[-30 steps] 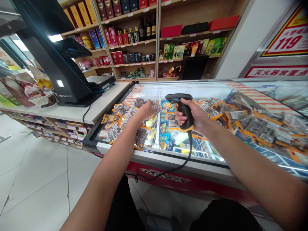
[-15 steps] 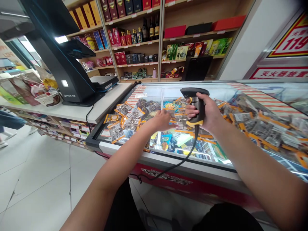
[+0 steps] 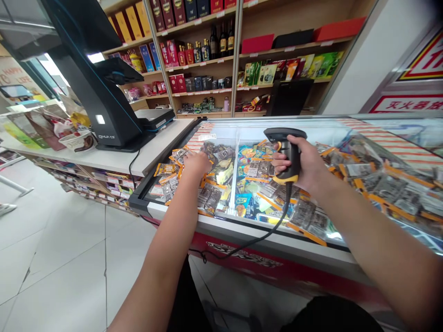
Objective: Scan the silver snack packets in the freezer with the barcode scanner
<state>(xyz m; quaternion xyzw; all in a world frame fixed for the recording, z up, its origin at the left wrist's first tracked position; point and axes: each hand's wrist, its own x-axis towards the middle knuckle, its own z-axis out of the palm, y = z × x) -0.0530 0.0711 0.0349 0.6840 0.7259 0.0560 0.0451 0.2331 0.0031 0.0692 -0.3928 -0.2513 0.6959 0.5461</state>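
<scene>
My right hand is wrapped round the grip of a black and yellow barcode scanner, held above the glass top of a chest freezer. Its black cable hangs down in front and loops to the left. My left hand is over a pile of clear snack packets with orange edges at the freezer's left end. Its fingers point down among the packets and are mostly hidden. More such packets lie just in front of this hand, and others below the scanner.
A white counter adjoins on the left, bearing a black checkout terminal with a scale and a white bowl. A large packet pile covers the freezer's right side. Shelves of boxes and bottles stand behind.
My left hand has moved left, from the middle of the freezer top to the left-hand packets. My right hand still holds the scanner in about the same place. The view has shifted slightly.
</scene>
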